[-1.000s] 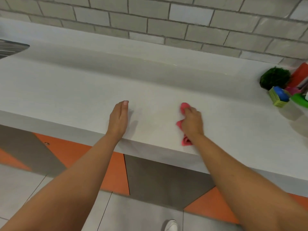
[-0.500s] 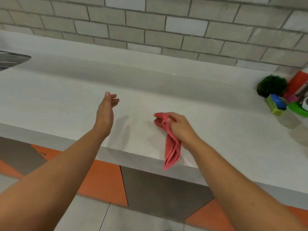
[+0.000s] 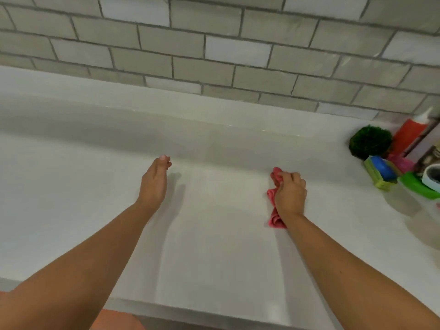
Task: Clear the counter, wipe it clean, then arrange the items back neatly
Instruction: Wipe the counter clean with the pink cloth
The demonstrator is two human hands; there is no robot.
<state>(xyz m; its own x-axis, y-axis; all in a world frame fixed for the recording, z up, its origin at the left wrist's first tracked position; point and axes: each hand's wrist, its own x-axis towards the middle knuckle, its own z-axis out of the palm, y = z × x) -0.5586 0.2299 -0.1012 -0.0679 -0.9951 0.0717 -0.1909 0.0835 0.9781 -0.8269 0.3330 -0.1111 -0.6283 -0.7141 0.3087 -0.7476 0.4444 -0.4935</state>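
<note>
My right hand point(image 3: 290, 194) grips a bunched pink cloth point(image 3: 273, 210) and holds it down on the white counter point(image 3: 209, 234), right of centre. Part of the cloth pokes out above my fingers and part trails toward my wrist. My left hand point(image 3: 154, 182) hovers just over the counter at centre left, edge-on, fingers loosely together, holding nothing. A cluster of items sits at the far right: a green ball-shaped plant point(image 3: 370, 142), an orange-red bottle point(image 3: 410, 135), and a yellow-green box with a blue thing in it point(image 3: 381, 173).
A green dish point(image 3: 417, 185) with a white roll in it sits at the right edge beside the box. A grey brick-tile wall point(image 3: 214, 51) rises behind the counter. The counter's front edge runs along the bottom, with an orange cabinet panel point(image 3: 116, 320) below it.
My right hand has carried the cloth from hanging at the counter's front edge back onto the surface, farther in and to the right. My left hand has moved forward. The view has shifted closer over the counter.
</note>
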